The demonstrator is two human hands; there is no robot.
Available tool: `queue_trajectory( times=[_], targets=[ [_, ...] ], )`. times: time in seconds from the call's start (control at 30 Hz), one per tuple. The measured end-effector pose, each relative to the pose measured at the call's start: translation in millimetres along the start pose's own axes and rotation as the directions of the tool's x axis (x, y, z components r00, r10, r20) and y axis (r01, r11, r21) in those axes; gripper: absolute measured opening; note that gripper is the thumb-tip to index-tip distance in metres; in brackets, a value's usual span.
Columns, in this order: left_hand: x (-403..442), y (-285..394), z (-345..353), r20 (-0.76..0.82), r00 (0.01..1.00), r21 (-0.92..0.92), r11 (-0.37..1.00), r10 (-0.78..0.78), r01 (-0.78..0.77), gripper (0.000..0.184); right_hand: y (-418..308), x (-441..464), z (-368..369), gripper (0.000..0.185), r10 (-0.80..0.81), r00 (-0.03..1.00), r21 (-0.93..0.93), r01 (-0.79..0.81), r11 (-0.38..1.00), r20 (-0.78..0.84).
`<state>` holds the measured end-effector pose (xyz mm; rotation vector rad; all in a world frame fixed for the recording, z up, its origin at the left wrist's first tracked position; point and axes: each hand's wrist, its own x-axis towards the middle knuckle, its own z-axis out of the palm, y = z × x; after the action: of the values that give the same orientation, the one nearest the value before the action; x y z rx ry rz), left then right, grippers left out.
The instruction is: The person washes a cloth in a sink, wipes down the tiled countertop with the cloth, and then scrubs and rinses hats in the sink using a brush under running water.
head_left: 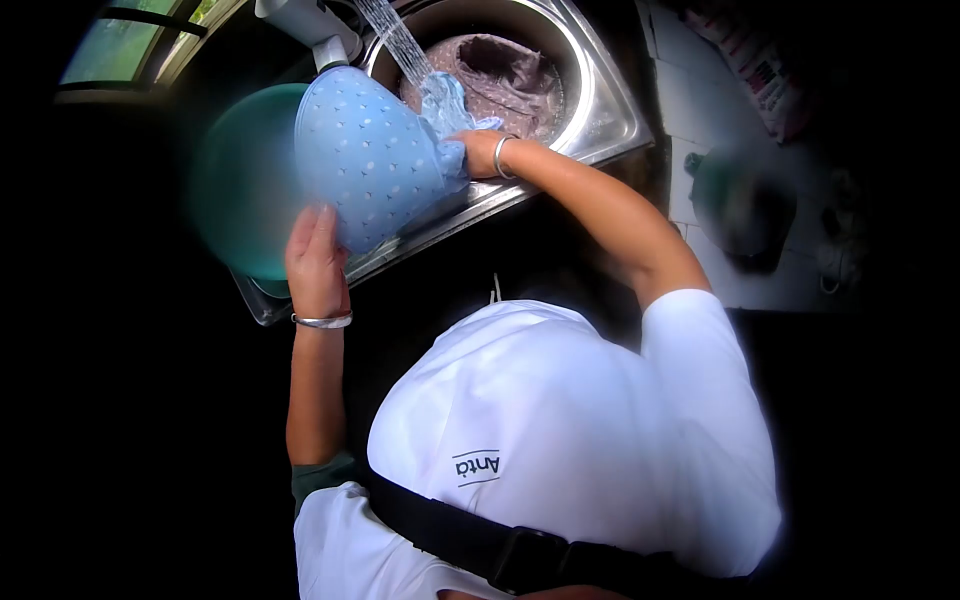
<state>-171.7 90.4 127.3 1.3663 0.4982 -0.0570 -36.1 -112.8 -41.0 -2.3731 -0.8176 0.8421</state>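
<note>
A light blue cloth (375, 160) with a small print spreads out over the near side of the sink, its right end bunched and wet under the running water (398, 40). At its lower left edge, my left hand (318, 262) pinches the fabric, fingers close together. My right hand (482, 153) is closed on the gathered right end, beside the basin's near rim. Behind that hand, a brownish-pink patterned cloth (490, 85) lies soaked in the round metal basin (578, 100). What the blue cloth is exactly, I cannot tell.
A green basin (245, 190) stands on the left side of the steel sink (625, 120), partly behind the blue cloth. The white tap body (310, 25) is at the back. A pink package (755, 75) and a blurred green-and-dark object (745, 205) are on the white tiles (685, 130) at right.
</note>
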Motion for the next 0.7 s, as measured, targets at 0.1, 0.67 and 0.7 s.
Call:
queue_trajectory(
  times=[0.1, 0.67, 0.7],
  targets=[
    [4, -5, -4, -0.016, 0.998, -0.074, 0.996, -0.06, 0.059, 0.021, 2, 6, -21, 0.045, 0.198, 0.978, -0.006, -0.198, 0.98, 0.062],
    [26, -42, 86, -0.222, 0.955, -0.066, 0.981, -0.194, 0.184, 0.02, 85, 76, 8, 0.063, -0.351, 0.934, -0.55, 0.259, 0.794, -0.067],
    [25, -38, 88, -0.259, 0.95, -0.089, 0.983, -0.176, 0.158, 0.021, 75, 62, 4, 0.065, -0.375, 0.924, -0.562, 0.269, 0.782, -0.079]
  ],
)
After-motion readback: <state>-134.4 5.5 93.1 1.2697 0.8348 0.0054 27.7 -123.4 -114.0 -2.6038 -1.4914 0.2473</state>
